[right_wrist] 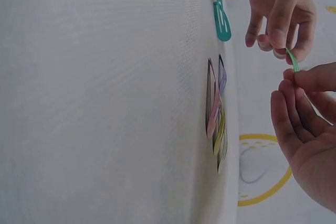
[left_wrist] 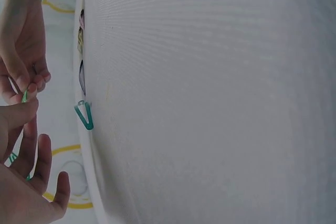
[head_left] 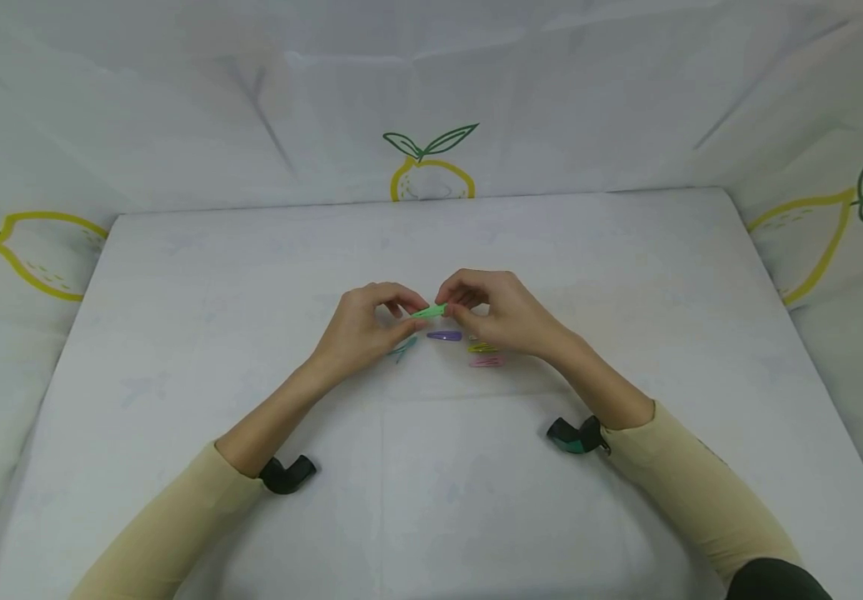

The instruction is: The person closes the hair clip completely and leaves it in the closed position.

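Between both hands, raised over the table, is a bright green snap hair clip [head_left: 430,312]. My left hand [head_left: 367,327] pinches one end of it between thumb and fingertips. The other end is pinched by my right hand [head_left: 505,310], its thumb below and fingers above. Below them on the table lie a purple hair clip [head_left: 444,336], a yellow hair clip [head_left: 483,347] and a pink hair clip [head_left: 486,362], the yellow one partly behind the right hand. A teal hair clip [right_wrist: 222,20] stands with its arms spread beside the left hand, as the left wrist view also shows.
The white-covered table [head_left: 431,483] meets a white cloth wall [head_left: 566,125] printed with lemons at the back and sides. Black wrist-worn devices sit at both sleeves, one at the left cuff [head_left: 287,475] and one at the right cuff [head_left: 577,435].
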`<state>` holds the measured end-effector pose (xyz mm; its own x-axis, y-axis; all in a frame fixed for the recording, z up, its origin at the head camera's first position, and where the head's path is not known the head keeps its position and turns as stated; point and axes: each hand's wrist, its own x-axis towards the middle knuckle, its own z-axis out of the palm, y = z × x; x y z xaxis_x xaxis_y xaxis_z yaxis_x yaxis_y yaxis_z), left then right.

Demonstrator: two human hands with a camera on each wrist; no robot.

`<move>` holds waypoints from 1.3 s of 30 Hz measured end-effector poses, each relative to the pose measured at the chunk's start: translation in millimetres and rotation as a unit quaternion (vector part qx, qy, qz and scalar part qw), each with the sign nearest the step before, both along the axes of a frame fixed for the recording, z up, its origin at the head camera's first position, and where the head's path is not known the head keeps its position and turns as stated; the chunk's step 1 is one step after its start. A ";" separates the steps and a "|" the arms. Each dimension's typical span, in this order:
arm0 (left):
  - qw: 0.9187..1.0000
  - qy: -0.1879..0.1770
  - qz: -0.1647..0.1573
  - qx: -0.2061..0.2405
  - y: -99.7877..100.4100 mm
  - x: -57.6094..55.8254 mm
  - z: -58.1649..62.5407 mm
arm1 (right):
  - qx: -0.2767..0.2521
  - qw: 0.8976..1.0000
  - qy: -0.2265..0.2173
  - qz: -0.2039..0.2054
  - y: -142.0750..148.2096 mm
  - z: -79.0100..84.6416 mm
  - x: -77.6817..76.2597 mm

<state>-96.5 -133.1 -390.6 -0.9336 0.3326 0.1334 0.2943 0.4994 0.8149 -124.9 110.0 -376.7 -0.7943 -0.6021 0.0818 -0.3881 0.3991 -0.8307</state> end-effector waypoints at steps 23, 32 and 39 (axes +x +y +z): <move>1.000 -0.007 0.017 0.004 -1.0 -1.3 -1.5 | 0.014 1.000 -0.001 -0.008 2.4 -0.4 -0.9; 1.000 -0.005 0.019 -0.005 0.2 0.3 -0.5 | 0.010 1.000 -0.003 -0.008 4.4 -0.9 0.5; 1.000 -0.006 0.021 -0.003 0.8 0.6 -1.4 | 0.011 1.000 -0.004 -0.013 5.4 -0.7 0.9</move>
<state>-95.9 -132.3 -392.1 -0.9486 0.2933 0.1192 0.2622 0.5169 0.8149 -124.0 115.4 -377.3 -0.8097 -0.5834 0.0633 -0.3719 0.4267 -0.8244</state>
